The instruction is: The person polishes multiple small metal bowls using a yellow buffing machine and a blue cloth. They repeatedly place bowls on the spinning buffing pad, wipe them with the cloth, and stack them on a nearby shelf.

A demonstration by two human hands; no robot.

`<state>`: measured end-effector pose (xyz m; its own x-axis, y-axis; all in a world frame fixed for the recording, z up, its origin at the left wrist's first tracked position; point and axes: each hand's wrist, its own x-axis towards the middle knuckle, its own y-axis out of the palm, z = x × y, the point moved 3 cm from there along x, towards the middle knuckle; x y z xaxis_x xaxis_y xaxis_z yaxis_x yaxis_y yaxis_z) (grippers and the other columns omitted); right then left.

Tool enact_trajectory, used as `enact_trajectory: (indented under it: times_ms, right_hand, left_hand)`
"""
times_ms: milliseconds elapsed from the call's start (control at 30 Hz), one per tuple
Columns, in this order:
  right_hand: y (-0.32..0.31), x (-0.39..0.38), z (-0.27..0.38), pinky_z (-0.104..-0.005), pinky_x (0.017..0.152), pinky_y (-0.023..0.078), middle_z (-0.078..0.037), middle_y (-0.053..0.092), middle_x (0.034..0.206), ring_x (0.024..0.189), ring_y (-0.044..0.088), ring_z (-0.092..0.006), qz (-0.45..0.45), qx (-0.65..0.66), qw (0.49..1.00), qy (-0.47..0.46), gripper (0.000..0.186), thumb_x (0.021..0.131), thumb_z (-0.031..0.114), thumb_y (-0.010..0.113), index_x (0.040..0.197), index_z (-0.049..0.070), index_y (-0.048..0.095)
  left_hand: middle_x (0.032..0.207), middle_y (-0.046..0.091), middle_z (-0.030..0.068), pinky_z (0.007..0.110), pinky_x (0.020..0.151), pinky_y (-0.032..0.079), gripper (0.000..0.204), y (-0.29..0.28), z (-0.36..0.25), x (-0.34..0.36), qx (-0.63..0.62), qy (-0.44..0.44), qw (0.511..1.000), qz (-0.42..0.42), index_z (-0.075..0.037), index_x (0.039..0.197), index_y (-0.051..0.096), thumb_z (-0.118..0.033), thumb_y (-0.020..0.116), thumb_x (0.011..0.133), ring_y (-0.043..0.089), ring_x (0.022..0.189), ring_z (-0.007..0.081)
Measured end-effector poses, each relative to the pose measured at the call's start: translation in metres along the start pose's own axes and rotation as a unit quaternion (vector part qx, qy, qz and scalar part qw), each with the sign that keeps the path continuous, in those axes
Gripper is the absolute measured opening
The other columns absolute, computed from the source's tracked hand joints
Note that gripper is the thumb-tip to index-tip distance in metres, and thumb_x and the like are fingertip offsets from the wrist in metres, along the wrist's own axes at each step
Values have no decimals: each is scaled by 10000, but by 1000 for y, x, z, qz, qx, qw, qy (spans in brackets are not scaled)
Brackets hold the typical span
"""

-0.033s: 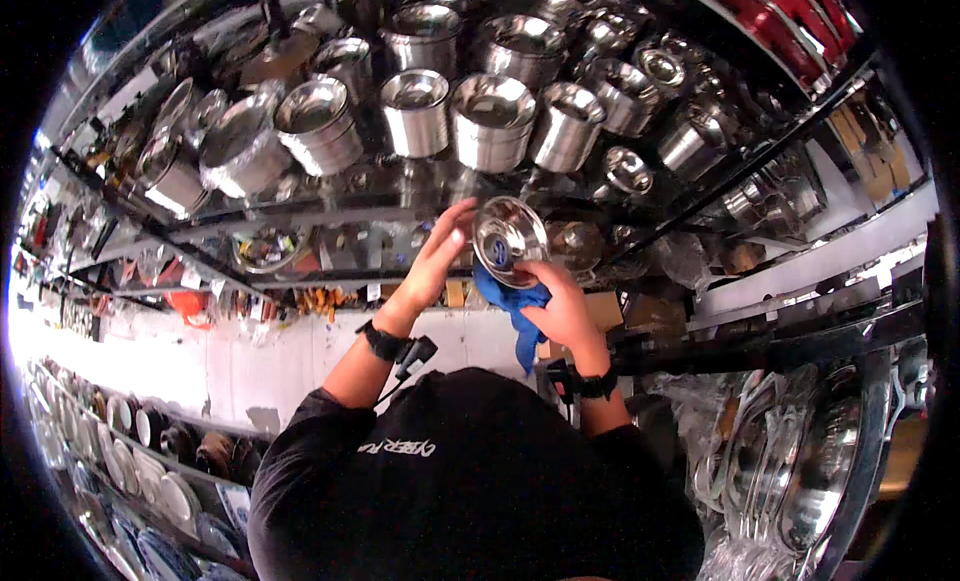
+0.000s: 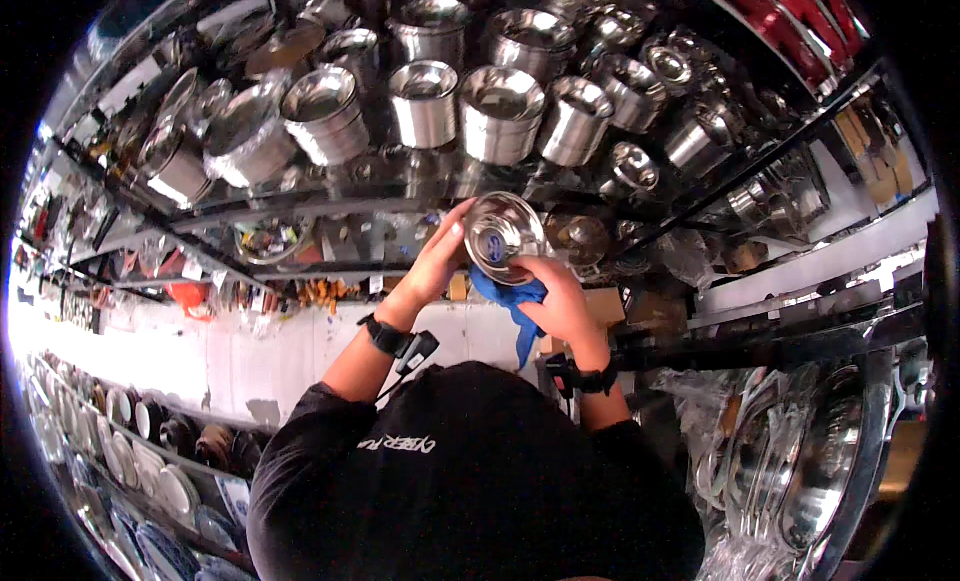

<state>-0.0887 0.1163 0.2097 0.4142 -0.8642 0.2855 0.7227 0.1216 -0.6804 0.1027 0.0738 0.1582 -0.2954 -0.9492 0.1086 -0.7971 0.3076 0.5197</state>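
1. Held in the air between the two hands, just before the front edge of a dark shelf (image 2: 330, 213), a shiny, round, silver-coloured metal dish (image 2: 515, 221) is seen.
2. A blue oval mark (image 2: 494, 247) is borne on the dish's visible face; its details are too small to be made out.
3. White lettering (image 2: 410, 444) is printed across the black shirt (image 2: 480, 501) that is worn.
4. The marked face is turned up toward the head camera, and the dish is tilted; whether its inside or its underside is shown cannot be told.
5. The outline is nearly circular, so a long axis cannot be singled out.
6. The dish's lower right edge is grasped by the right hand (image 2: 562, 306), with the thumb laid over the rim.
7. The left rim is touched by the left hand (image 2: 435, 266), whose fingers are extended; whether the rim is gripped there cannot be told.
8. A bright blue cloth (image 2: 497, 290) is seen below the dish, beside the right hand, with one end hanging down.
9. Cylindrical silver-coloured metal pots (image 2: 502, 131) are ranged on the shelf beyond.
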Motion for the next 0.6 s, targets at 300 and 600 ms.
enact_trajectory:
  times_ms: [300, 600]
  right_hand:
    - [52, 5, 29, -366, 944, 444, -138, 605, 1191, 1103, 566, -310, 121, -12, 993, 4, 699, 630, -4, 663, 1309, 88, 526]
    - [24, 11, -12, -324, 939, 457, -119, 594, 1186, 1065, 579, -180, -119, 287, 944, 110, 580, 767, 75, 753, 1274, -32, 492]
  left_hand:
    - [1337, 491, 93, 383, 1035, 386, 518, -34, -1, -49, -104, 6, 993, -47, -48, 1395, 362, -336, 446, 972, 478, 1229, 215]
    - [1365, 382, 101, 313, 1052, 300, 549, -54, -28, -41, 107, 122, 981, -103, -59, 1403, 306, -162, 544, 919, 370, 1238, 170]
